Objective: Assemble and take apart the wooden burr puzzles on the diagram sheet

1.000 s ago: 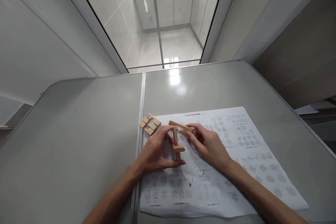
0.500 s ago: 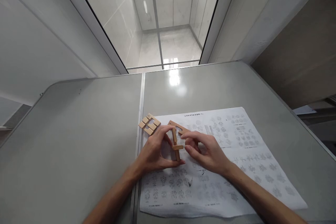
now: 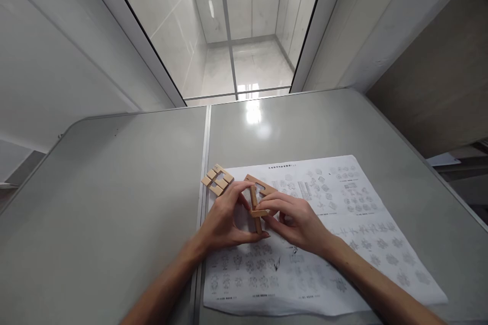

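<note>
crossed wooden pieces sit over the printed sheet's left half, our left hand clasping the upright end to end. our right hand has left the notched piece on the sheet and pinches the crosspiece: both likely serve one joint.

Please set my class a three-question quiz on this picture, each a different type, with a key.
1. True or false: the left hand holds a wooden bar between its thumb and fingers.
2. Which hand is nearer the pale notched pieces? A: left. B: right. C: both equally.
3. Fill the gap: the right hand is above a printed sheet of ____.
Key: 1 true; 2 A; 3 paper.
</note>
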`<state>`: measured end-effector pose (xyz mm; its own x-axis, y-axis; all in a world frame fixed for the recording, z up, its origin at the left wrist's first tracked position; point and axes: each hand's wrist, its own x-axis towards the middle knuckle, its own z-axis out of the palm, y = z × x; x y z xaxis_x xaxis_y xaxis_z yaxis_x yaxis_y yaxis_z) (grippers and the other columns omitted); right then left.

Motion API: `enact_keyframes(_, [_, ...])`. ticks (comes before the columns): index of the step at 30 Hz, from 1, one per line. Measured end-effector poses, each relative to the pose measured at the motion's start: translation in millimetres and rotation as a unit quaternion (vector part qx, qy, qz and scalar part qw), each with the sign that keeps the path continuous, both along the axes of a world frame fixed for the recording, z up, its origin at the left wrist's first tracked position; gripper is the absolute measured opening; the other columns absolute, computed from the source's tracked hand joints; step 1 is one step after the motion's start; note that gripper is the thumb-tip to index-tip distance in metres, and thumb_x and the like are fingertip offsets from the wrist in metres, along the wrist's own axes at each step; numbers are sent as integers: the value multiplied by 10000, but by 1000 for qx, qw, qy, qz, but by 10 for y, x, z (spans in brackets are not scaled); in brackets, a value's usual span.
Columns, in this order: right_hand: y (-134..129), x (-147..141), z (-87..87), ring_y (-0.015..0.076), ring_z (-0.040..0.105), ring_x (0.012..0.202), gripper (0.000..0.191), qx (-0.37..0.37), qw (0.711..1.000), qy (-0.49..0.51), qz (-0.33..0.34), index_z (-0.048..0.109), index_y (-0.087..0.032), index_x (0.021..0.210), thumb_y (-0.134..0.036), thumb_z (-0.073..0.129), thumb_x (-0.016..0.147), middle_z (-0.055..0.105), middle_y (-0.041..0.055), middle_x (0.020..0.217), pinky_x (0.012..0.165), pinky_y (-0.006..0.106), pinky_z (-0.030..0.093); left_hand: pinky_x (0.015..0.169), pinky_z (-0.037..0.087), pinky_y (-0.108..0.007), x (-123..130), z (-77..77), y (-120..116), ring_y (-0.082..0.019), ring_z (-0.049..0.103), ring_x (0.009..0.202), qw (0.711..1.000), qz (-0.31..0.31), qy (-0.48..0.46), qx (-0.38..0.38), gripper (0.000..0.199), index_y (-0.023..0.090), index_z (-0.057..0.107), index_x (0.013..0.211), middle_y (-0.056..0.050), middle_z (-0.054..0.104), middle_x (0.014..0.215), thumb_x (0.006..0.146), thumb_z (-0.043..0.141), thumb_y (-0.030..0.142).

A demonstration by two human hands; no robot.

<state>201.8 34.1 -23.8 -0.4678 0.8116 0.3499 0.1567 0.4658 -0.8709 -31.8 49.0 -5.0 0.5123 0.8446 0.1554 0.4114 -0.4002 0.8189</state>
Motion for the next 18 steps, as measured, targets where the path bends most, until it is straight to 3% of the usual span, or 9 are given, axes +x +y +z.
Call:
enact_keyframes(12, [14, -5, -7, 106, 669, 611, 160, 61, 998, 21, -9, 734, -216, 1198, -196, 630, 1078, 795, 43, 999, 558, 229, 566, 787, 575, -341, -2, -13, -13, -166, 685, 807, 1000, 11, 5, 6, 870, 294, 467, 1416, -75, 648, 1322, 714, 959, 441])
enact_keyframes(18, [-3, 1, 9, 97, 624, 587, 162, 96, 995, 6, -10, 722, -219, 1208, -198, 616, 1087, 805, 58, 1040, 566, 234, 537, 742, 547, -329, -28, -53, -14, -197, 683, 825, 999, 34, 9, 0, 917, 267, 470, 1434, -50, 682, 1110, 690, 965, 471])
